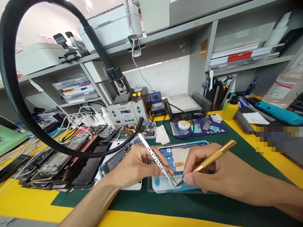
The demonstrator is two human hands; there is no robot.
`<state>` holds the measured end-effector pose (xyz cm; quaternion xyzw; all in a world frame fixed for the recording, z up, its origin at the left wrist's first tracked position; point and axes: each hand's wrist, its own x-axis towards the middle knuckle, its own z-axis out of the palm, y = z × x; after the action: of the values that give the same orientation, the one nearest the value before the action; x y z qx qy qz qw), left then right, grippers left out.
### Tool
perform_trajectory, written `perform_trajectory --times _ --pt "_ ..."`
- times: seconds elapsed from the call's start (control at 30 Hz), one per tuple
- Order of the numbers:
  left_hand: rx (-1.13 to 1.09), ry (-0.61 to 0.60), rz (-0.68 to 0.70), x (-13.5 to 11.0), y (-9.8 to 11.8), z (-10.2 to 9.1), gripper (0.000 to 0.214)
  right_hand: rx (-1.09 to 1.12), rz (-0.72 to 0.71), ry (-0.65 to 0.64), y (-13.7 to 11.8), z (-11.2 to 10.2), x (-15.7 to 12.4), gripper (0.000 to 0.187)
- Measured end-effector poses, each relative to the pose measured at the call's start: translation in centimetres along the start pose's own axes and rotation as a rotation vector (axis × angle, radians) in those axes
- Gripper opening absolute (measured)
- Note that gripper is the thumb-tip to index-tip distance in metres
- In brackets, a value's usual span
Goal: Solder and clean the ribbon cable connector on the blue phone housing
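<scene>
On the green surface [132, 205], near centre, the opened phone [175, 167] lies under both hands, left hand [134, 167] pinching tweezers [156, 159], right hand [220, 176] gripping a gold tool [210, 159]; a slipped tip could probably scratch its board

Bright overhead light, sharp centre, edges warped.

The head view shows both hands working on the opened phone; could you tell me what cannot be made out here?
- Head view: where the tweezers and gold tool tips meet on the opened phone is too small, partly hidden by the right hand and left hand.
- A pixelated patch hides whatever lies at the right.
- The station display is too small to read.
</scene>
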<state>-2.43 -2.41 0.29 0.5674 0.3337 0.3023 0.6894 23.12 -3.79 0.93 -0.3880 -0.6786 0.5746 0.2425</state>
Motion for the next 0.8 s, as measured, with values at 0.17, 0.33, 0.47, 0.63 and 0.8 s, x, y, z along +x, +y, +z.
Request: perform_trajectory --times 0.17,0.33,0.47,0.63,0.8 --pt "-0.001 0.001 -0.008 0.1 0.1 0.0 0.014 0.055 0.016 -0.023 0.0 -0.1 0.2 0.012" --pt "0.005 -0.008 -0.006 0.2 0.1 0.0 0.014 0.085 0.041 -0.037 -0.6 -0.2 0.1 0.013" --pt "0.005 0.000 -0.006 0.3 0.0 -0.1 0.016 0.077 0.075 -0.037 -1.1 -0.3 0.0 0.013" --pt "0.000 0.008 -0.004 0.2 0.1 0.0 0.015 0.099 0.082 -0.031 -1.2 -0.2 0.2 0.014" --pt "-0.003 0.015 -0.006 0.2 0.2 0.0 0.015 0.087 0.094 -0.024 -1.1 -0.3 0.2 0.014"
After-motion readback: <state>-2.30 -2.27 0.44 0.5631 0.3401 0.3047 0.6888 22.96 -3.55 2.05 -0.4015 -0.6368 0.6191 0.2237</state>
